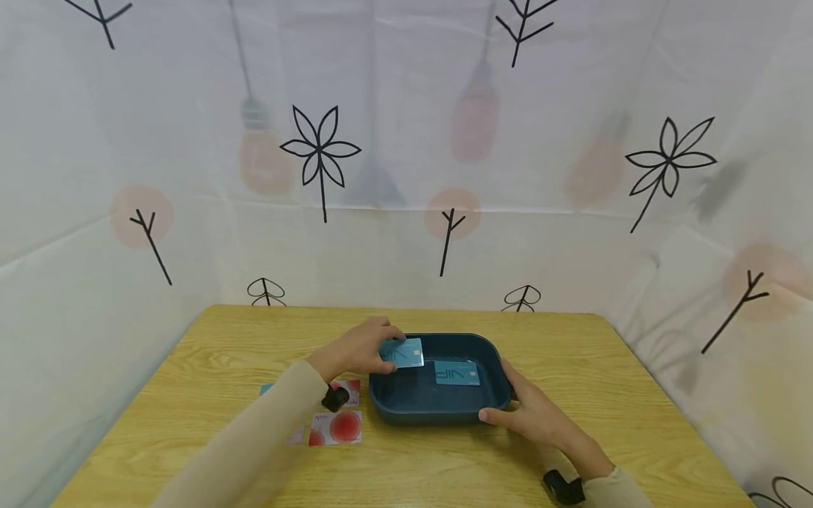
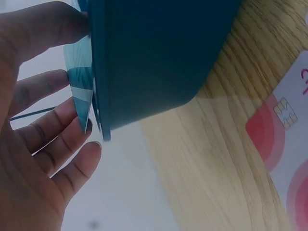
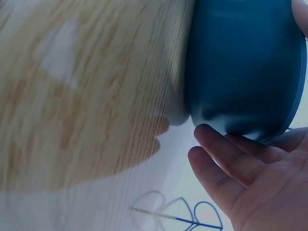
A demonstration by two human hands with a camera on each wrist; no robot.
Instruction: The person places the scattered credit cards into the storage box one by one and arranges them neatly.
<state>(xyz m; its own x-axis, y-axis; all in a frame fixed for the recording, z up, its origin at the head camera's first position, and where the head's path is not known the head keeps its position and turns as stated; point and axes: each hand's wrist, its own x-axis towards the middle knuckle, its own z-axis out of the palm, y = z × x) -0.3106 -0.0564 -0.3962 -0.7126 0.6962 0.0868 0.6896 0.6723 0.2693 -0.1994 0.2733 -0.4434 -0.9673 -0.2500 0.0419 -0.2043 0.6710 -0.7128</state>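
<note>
A dark blue rectangular basin [image 1: 406, 398] with rounded corners sits on the table. My left hand [image 1: 360, 349] pinches a light blue card [image 1: 411, 353] with a chip over the basin's left end. In the left wrist view, this card [image 2: 79, 72] lies between thumb and fingers, close to the basin's rim [image 2: 98, 72]. Another blue card [image 1: 457, 373], printed "VIP", lies flat inside the basin towards the right. My right hand [image 1: 540, 416] holds the basin's right end, thumb at the front rim. The right wrist view shows its fingers [image 3: 231, 156] against the basin's outer wall.
Left of the basin, red-and-white cards [image 1: 336, 428] lie on the wooden table [image 1: 571, 367], partly hidden by my left forearm. A blue card's corner [image 1: 265, 389] peeks out beside that arm. A white patterned cloth [image 1: 394, 247] hangs behind the table.
</note>
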